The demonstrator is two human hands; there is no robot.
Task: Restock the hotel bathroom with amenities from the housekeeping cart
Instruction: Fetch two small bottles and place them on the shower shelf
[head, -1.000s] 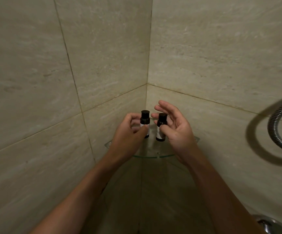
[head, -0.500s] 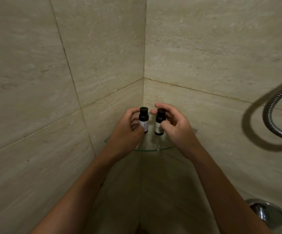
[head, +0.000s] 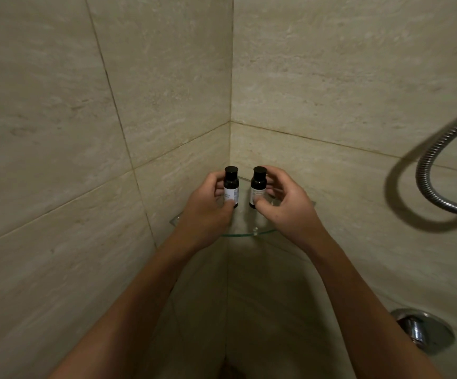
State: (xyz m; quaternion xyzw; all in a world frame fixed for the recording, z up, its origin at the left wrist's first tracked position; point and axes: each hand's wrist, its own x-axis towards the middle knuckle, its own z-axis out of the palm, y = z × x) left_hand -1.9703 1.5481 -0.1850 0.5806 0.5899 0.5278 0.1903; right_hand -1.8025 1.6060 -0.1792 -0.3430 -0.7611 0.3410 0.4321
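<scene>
Two forearms reach in from the near edge toward the tiled corner. Nearest fixtures, at right: a chrome valve plate (head: 424, 330) low on the wall and a looped metal shower hose (head: 429, 170) above it. Next out, our left hand (head: 208, 212) curls partly closed, thumb and fingers pinching the left bottle (head: 231, 187); our right hand (head: 284, 206) does likewise around the right bottle (head: 258, 187). Both bottles are dark, black-capped, white-labelled and upright, just beside each other over the glass corner shelf (head: 245, 233); we cannot tell whether their bases touch it. Risk, as we judge it: letting go before they sit flat could tip them on the smooth glass, or off its front edge.
</scene>
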